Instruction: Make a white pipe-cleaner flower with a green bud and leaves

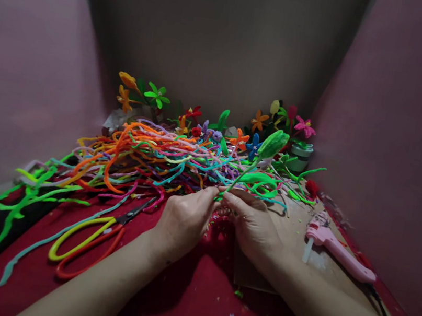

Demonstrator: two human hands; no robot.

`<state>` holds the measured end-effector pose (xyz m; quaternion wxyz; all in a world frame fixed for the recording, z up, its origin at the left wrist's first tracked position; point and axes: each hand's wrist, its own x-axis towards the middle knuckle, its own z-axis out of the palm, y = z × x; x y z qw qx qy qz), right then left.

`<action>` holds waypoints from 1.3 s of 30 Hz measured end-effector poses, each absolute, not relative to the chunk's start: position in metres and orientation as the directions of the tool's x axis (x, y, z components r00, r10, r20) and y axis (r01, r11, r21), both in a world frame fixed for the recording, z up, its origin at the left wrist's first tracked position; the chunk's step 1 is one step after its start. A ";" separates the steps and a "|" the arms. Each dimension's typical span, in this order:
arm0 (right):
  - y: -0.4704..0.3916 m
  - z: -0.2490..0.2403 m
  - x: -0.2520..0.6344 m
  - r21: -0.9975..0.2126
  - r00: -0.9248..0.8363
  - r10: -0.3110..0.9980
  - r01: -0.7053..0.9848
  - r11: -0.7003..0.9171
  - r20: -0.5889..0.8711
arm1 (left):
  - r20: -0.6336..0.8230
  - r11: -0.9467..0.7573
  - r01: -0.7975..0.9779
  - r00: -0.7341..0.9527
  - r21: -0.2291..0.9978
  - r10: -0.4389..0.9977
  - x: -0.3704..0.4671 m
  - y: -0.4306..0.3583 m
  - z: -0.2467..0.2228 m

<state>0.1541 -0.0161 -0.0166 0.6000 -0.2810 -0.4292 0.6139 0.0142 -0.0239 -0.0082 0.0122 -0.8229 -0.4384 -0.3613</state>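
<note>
My left hand (188, 215) and my right hand (254, 225) meet at the middle, both closed on the lower stem of a green pipe-cleaner flower (273, 144). Its bud-shaped head tilts up and to the right above my right hand. Green looped pipe cleaners (260, 182) lie just beyond my right fingers. Behind my hands spreads a large heap of coloured pipe cleaners (163, 156). The fingertips hide the stem's lower end.
Scissors (117, 226) with yellow and orange handles lie left on the red cloth (174, 300). A pink glue gun (343, 252) rests right on cardboard (291, 228). Finished flowers and a jar (300, 156) stand at the back. Green pieces (27, 194) lie far left.
</note>
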 end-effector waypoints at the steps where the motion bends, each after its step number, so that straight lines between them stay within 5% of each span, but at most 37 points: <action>1: -0.016 -0.017 0.154 -0.867 -0.131 0.977 -0.491 0.081 0.166 | 0.611 -0.616 0.767 0.405 0.177 0.680 0.013 -0.023 -0.011; 4: -0.016 -0.019 0.154 -0.883 -0.170 0.976 -0.467 0.042 0.136 | 0.599 -0.616 0.787 0.478 0.032 0.643 0.011 -0.022 -0.014; 13: -0.015 -0.018 0.156 -0.909 -0.182 0.981 -0.417 -0.017 0.065 | 0.602 -0.631 0.752 0.419 0.189 0.680 0.013 -0.022 -0.013; 21: -0.016 -0.016 0.156 -0.903 -0.208 0.952 -0.410 0.125 0.226 | 0.467 -0.495 0.593 0.216 0.635 0.858 0.015 -0.025 0.000; 27: -0.016 -0.010 0.158 -0.903 -0.144 0.955 -0.387 0.186 0.258 | 0.113 -0.147 0.139 0.227 0.979 0.967 0.019 -0.028 0.011; 33: -0.014 -0.011 0.160 -0.914 -0.226 0.934 -0.363 0.182 0.276 | -0.116 0.271 -0.249 0.502 0.930 0.857 0.012 -0.025 0.015; 39: -0.009 -0.018 0.160 -0.903 -0.326 0.924 -0.427 0.047 0.202 | -0.090 0.208 -0.191 0.490 0.959 0.867 0.012 -0.022 0.008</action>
